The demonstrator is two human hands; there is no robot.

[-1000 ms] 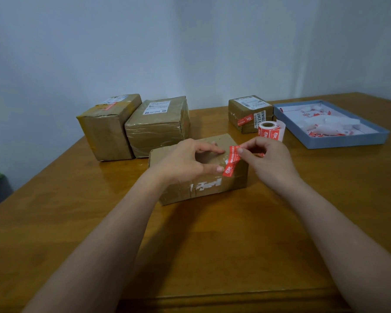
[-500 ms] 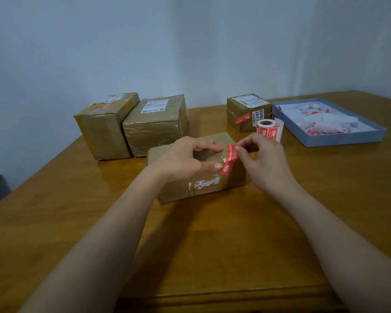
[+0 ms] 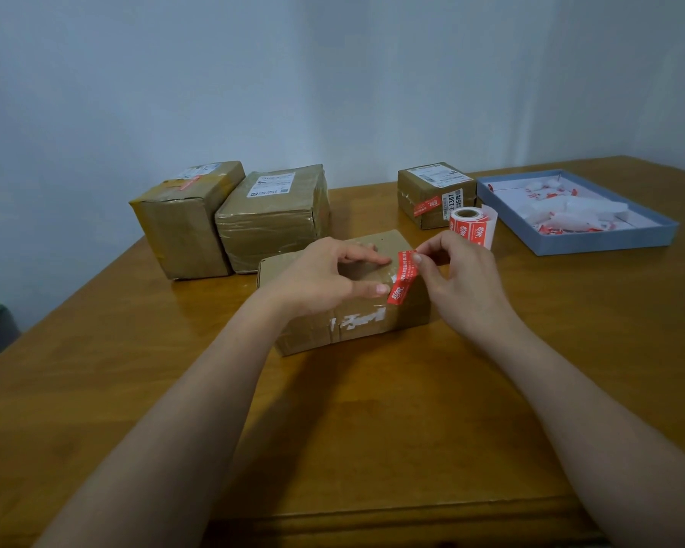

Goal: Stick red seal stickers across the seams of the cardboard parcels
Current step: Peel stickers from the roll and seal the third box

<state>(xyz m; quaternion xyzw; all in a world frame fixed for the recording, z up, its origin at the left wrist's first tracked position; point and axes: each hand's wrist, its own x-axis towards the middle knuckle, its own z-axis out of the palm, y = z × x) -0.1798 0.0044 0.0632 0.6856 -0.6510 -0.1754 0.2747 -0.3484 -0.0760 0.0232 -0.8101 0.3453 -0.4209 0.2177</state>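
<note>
The red sticker (image 3: 402, 277) lies slanted over the near top edge of the parcel (image 3: 356, 322) on the table (image 3: 372, 421). The right hand (image 3: 457, 276) pinches its upper end; the left hand (image 3: 325, 276) rests on the parcel, thumb tip touching the lower end, fingers nearly straight. The sticker looks thin, limp and tacky, likely to fold onto itself, so it is best held by its ends and kept taut. The parcel looks stiff enough to press against.

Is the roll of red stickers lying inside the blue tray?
No: the sticker roll stands on the wooden table, left of the blue tray and in front of the small parcel.
</note>
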